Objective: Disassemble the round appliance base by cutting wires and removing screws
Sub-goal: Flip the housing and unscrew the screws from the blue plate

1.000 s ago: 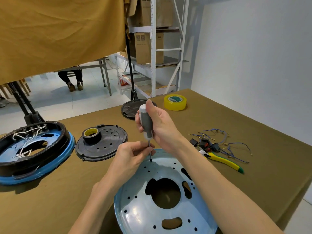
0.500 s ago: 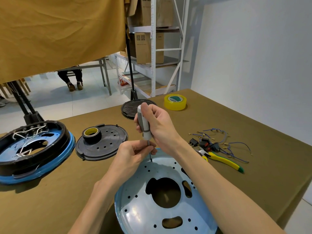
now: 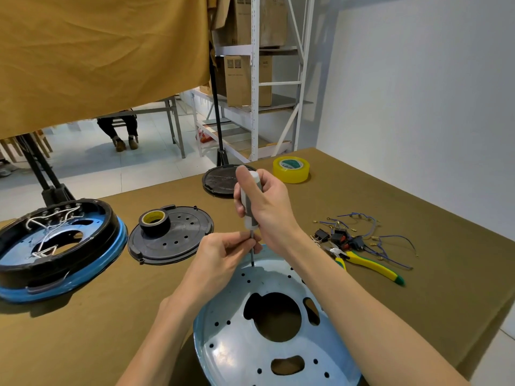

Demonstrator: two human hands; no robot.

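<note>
A round pale-blue metal base plate (image 3: 237, 344) with a large centre hole and several small holes lies tilted at the table's near edge. My right hand (image 3: 267, 207) grips the grey-and-white handle of a screwdriver (image 3: 250, 204), held upright with its tip on the plate's far rim. My left hand (image 3: 223, 254) pinches the screwdriver's thin shaft just above the tip. A second round base (image 3: 55, 246), black inside with a blue rim and white wires, sits at the far left.
A black perforated disc (image 3: 178, 235) carries a roll of black tape (image 3: 154, 222). Another black disc (image 3: 220, 179) and yellow tape (image 3: 291, 169) lie farther back. Cut blue wires with switches (image 3: 348, 235) and yellow-handled cutters (image 3: 367, 266) lie to the right. Tan cloth hangs overhead.
My right hand has shifted its grip slightly on the screwdriver handle, as in turning it. The shaft, my left hand and the plate stay where they were.
</note>
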